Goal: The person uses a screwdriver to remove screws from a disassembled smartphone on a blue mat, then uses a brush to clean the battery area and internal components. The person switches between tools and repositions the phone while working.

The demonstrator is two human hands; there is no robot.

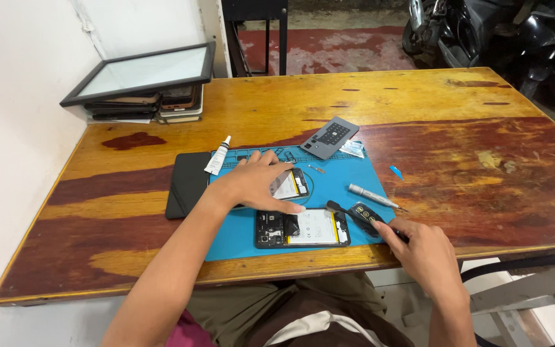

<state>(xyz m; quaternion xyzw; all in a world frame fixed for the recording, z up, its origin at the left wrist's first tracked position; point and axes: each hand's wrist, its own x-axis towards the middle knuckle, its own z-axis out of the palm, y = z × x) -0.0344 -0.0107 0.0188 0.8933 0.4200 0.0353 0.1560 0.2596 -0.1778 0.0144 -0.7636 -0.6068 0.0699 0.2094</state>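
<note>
— While you stand there, what is on that worn wooden table (419, 96)?

— Biggest first: a blue rubber work mat (239, 231) at the near edge, and a flat black rectangular panel (187, 183) touching the mat's left side. Far left, a dark-framed glass screen (142, 71) lies on a stack of devices.

— And the hands?

— On the mat lies an opened black phone with a white battery showing (303, 228). The left hand (255, 183) rests just behind it, fingers spread flat over a second opened phone (292, 184), pressing rather than gripping. The right hand (422, 250), at the mat's right corner, is closed around a black handled tool (362, 215) whose end lies beside the near phone.

— Smaller bits?

— A grey keypad-like device (330, 137), a silver pen-shaped tool (370, 196), a small white tube (218, 155).
</note>
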